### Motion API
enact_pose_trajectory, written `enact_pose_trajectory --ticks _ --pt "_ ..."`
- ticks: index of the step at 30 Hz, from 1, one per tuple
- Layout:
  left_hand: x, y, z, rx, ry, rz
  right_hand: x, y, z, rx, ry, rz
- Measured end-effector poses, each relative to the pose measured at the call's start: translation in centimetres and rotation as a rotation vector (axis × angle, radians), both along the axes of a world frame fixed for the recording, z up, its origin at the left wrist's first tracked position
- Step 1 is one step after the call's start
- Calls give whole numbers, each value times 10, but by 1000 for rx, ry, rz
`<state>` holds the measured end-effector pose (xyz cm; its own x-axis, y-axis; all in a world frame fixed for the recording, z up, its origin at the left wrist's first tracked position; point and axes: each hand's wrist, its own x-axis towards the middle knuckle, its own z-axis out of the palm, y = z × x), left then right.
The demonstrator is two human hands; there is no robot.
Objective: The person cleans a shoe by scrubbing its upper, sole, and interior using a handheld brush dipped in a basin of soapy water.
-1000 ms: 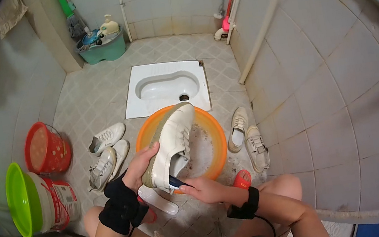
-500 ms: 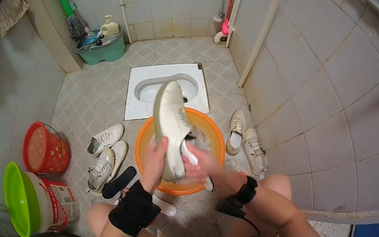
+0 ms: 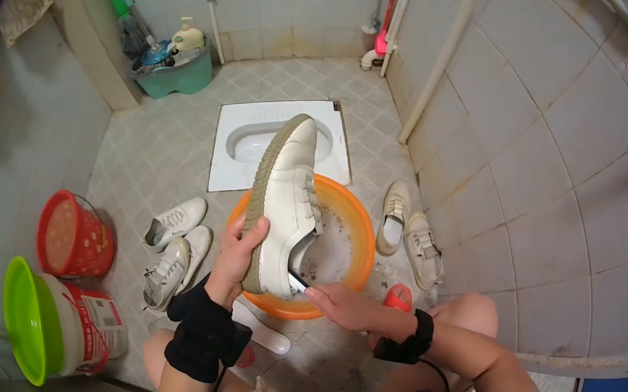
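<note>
A white lace-up shoe with a ribbed tan sole is tilted toe up above an orange basin. My left hand is closed around its sole side near the heel, thumb over the white upper. At the shoe's heel opening, my right hand grips a slim white-and-dark tool; its far end touches the heel area, and I cannot make out its kind. Sudsy water lies in the basin under the shoe.
Several white shoes stand left of the basin; a pair of worn shoes is at right. A pale insole lies near my feet. A red bucket, green basin and white bucket line the left. Behind is a squat toilet.
The shoe has turned, showing more of its ribbed sole, and leans right at the toe. My right hand has moved down and back from inside the opening to the heel edge.
</note>
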<state>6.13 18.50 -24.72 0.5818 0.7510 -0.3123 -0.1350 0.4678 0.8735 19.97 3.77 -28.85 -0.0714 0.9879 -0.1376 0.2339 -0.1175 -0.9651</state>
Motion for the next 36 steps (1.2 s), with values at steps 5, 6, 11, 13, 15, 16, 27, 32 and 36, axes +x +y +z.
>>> enact_pose_trajectory --ticks 5,6,11,13,15,16,27,32,36 --pt "6 -8 -8 35 106 11 4 -11 -11 68 -515 -79" --pt "6 -9 -9 34 105 3 5 -11 -9 65 -516 -85" --pt "3 -13 -25 -271 60 -173 34 9 -37 96 -844 -283" --pt "10 -16 -29 -300 52 -172 41 19 -21 80 -880 -279" --pt "15 -15 -20 -319 33 -179 42 27 -8 68 -920 -270" --pt "16 -13 -17 -320 33 -178 41 30 -4 85 -907 -288" --pt "0 -4 -21 -132 256 -65 8 -4 2 -11 -704 44" --pt "-4 -4 -17 -155 275 -109 0 -13 3 30 -353 138" --pt "-1 -6 -17 -157 181 -94 4 -8 -9 123 -38 135"
